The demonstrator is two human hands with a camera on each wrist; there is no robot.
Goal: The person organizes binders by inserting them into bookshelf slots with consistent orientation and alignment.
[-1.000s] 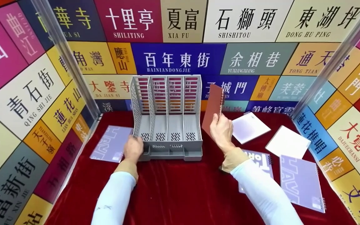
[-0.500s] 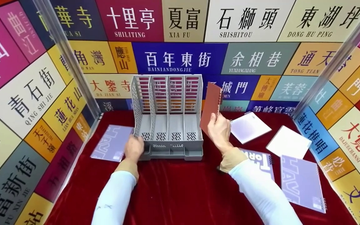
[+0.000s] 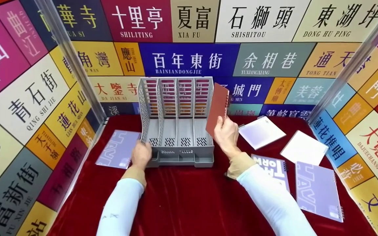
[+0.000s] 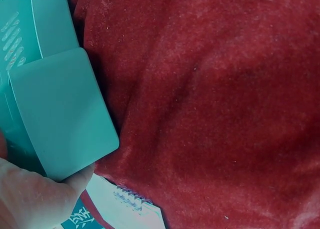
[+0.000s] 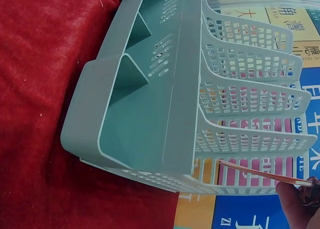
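Observation:
A grey file rack with upright dividers stands at the back of the table; its slots hold nothing. My left hand grips its front left corner; in the left wrist view the thumb and fingers are at the small front compartment. My right hand pinches a reddish-brown spiral notebook by its spiral side, raised and tilted beside the rack's right wall. In the right wrist view the notebook shows edge-on, overlapping the rightmost slot.
A purple notebook lies left of the rack. On the right lie a pale notebook, a white one, a lettered one partly under my sleeve, and another purple one. Sign-printed panels enclose the red cloth.
My right hand has carried the reddish-brown notebook left and slightly up, up to the rack's right side. The left hand keeps its hold on the rack's corner.

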